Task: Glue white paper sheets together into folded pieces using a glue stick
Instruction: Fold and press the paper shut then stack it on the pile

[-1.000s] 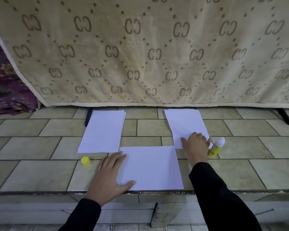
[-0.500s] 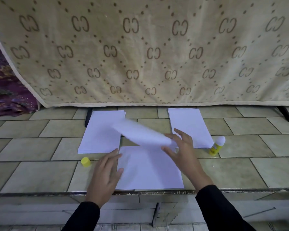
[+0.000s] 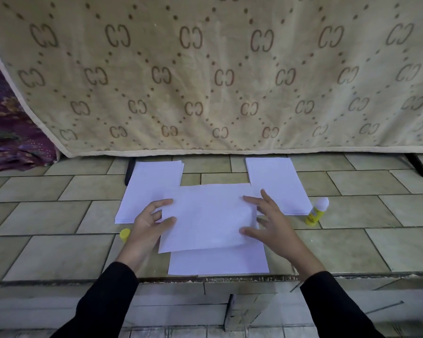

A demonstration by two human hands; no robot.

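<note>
Nearest, a white sheet [image 3: 217,263] lies flat by the tiled ledge's [image 3: 59,252] edge, overlapped askew by a second sheet [image 3: 205,215]. The left hand [image 3: 145,223] pinches the second sheet's left edge, thumb on top, while the right hand [image 3: 271,223] lays spread, straight fingers on its right end. Beyond are a left paper stack [image 3: 152,189], a right paper stack [image 3: 276,184], a yellow cap [image 3: 125,234] and the upright uncapped glue stick [image 3: 316,212].
</note>
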